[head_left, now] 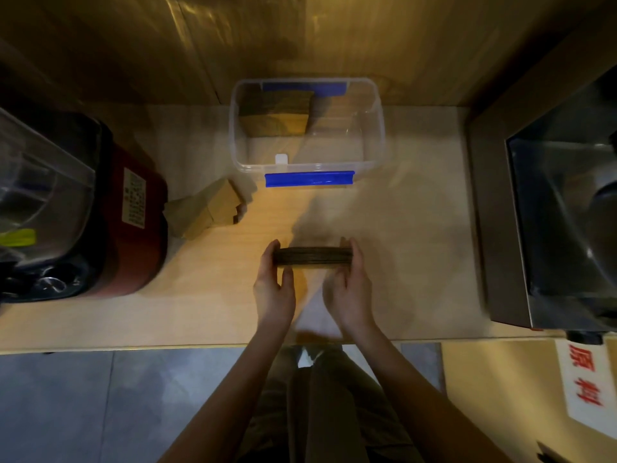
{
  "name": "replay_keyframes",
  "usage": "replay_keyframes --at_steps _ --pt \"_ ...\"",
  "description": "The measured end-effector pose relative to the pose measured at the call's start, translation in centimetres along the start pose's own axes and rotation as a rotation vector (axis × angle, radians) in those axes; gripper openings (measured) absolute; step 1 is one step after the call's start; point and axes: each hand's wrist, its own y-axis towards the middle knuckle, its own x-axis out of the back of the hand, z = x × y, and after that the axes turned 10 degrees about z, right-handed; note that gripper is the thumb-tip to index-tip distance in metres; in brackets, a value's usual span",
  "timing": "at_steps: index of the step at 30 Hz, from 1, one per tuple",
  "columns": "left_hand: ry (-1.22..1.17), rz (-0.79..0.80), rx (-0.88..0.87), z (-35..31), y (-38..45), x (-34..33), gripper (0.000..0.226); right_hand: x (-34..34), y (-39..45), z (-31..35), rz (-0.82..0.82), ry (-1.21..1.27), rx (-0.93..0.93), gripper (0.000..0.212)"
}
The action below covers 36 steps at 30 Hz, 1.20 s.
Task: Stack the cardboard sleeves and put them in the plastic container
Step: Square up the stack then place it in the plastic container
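Note:
A stack of flat brown cardboard sleeves (313, 256) stands on edge on the pale counter, seen from above as a dark band. My left hand (274, 285) presses its left end and my right hand (351, 289) presses its right end, so both hands grip the stack. Behind it stands a clear plastic container (374, 128) with blue clips, open at the top. Inside, a stack of sleeves (275, 110) leans in the back left corner. A loose pile of sleeves (207, 210) lies on the counter to the left of the container.
A dark red appliance (133, 235) with a clear lid stands at the left. A steel machine (547, 208) fills the right side. A wooden wall (300, 38) rises behind the container. The counter's front edge (133, 347) runs just below my wrists.

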Motion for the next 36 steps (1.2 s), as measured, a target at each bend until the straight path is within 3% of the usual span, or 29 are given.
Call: replay_keyframes --at_steps 8,12,15,18,20,23,28,32,36 --pt "0.040 -0.018 0.127 0.0 0.0 0.0 0.047 -0.2 0.5 -0.2 0.041 -0.096 -0.008 0.044" --pt "0.092 0.041 0.137 0.0 1.0 1.6 0.033 0.5 1.6 0.8 0.041 -0.247 0.036 0.030" --pt "0.155 0.108 0.255 -0.3 2.3 4.0 0.019 0.6 2.7 2.6 0.141 -0.315 -0.013 0.029" --pt "0.173 0.151 0.336 -0.8 3.3 6.9 0.021 -0.2 4.4 5.2 0.258 -0.351 -0.019 0.022" --pt "0.113 0.084 0.326 -1.4 3.5 8.7 0.025 -1.2 5.4 7.2 0.299 -0.337 0.009 0.020" --pt "0.071 -0.193 0.237 -2.5 3.5 10.4 0.022 -3.5 6.9 9.4 0.312 -0.310 0.062 0.005" --pt "0.048 -0.489 0.171 -2.9 4.7 12.0 0.020 -7.9 9.1 12.5 0.253 -0.312 0.175 0.009" --pt "0.048 -0.521 0.211 -1.2 6.7 12.6 0.030 -10.4 10.2 12.9 0.280 -0.291 0.182 0.011" --pt "0.072 -0.490 0.260 0.0 8.0 12.4 0.036 -12.1 11.6 12.0 0.260 -0.454 0.126 0.014"
